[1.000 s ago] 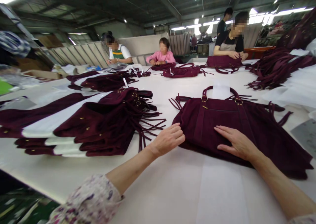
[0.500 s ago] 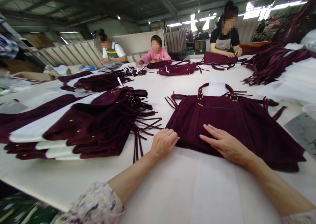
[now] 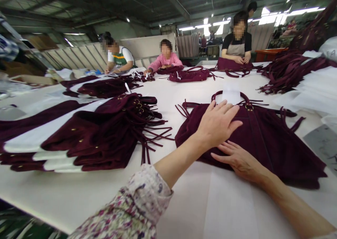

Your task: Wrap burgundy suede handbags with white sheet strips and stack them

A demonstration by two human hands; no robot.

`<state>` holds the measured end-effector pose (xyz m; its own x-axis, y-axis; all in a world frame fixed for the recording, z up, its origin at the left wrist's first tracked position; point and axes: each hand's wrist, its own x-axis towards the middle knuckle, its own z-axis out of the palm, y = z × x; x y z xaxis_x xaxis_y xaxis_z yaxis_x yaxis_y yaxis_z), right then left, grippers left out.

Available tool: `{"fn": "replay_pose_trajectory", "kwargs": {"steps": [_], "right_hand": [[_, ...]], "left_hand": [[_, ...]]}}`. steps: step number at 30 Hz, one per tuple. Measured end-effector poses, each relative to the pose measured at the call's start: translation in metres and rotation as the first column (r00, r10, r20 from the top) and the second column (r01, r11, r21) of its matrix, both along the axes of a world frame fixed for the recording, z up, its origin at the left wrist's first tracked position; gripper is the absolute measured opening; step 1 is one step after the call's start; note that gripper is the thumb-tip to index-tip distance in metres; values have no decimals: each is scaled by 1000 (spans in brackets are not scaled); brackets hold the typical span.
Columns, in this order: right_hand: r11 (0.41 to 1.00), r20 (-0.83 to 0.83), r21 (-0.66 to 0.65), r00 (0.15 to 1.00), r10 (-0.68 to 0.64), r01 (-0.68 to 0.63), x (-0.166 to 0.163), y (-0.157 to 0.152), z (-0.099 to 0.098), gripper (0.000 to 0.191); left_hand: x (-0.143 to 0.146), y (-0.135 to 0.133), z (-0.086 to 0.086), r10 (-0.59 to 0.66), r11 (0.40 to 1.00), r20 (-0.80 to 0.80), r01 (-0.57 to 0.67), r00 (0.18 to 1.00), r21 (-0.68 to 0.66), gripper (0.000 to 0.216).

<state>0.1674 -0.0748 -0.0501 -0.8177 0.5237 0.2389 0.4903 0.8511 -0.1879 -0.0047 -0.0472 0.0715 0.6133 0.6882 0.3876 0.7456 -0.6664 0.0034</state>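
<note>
A dark burgundy handbag point(image 3: 273, 144) lies flat on the white table, its two-part handle loop toward the far side. My left hand point(image 3: 218, 121) is over the bag's upper front near the handle base, fingers extended and pointing away; it hides one handle tab. Whether its palm presses on the cloth I cannot tell. Lower down, my right hand point(image 3: 238, 160) rests by the bag's near edge with fingers stretched over the front. A strip of white paper point(image 3: 231, 93) shows behind the handle, and another pale sheet point(image 3: 229, 204) lies under the bag's near side.
To the left stands a stack of burgundy bags point(image 3: 105, 133) with white paper bands and dangling straps. A heap of burgundy straps point(image 3: 286, 70) and white sheets point(image 3: 316, 84) lie at the right. Several co-workers sit or stand across the table, one in a pink top point(image 3: 168, 60).
My left hand has moved from the bag's near left corner up and right onto its upper front. The right hand stays almost in place. Co-workers across have shifted slightly.
</note>
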Motion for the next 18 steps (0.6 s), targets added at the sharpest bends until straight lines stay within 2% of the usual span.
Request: {"fn": "replay_pose_trajectory", "kwargs": {"steps": [2,4,5,7,10,15,18], "right_hand": [[1000,-15,-4,1000,14,-14,-1,0,1,73],[1000,-8,-1,1000,27,-27,-1,1,2,70],[1000,-2,2,1000,25,-25,-1,1,2,71],[1000,5,5,1000,12,-12,-1,1,2,71],[1000,-2,14,1000,-10,10,-1,1,2,66],[999,-15,29,999,-39,40,-3,-2,1,63],[997,-11,53,998,-54,55,-4,-4,-2,67]], "left_hand": [[-9,-4,-40,-62,998,-36,61,997,-33,50],[-26,-9,-77,11,989,-75,-22,997,-145,55],[-34,-10,-91,41,983,-80,-54,996,-173,56],[-45,-12,-106,45,977,-85,-62,995,-202,56],[-48,-12,-107,13,981,-61,-24,998,-192,52],[-42,-16,-104,29,981,13,-26,999,-192,48],[-45,-18,-93,25,982,18,-21,1000,-190,40]]}}
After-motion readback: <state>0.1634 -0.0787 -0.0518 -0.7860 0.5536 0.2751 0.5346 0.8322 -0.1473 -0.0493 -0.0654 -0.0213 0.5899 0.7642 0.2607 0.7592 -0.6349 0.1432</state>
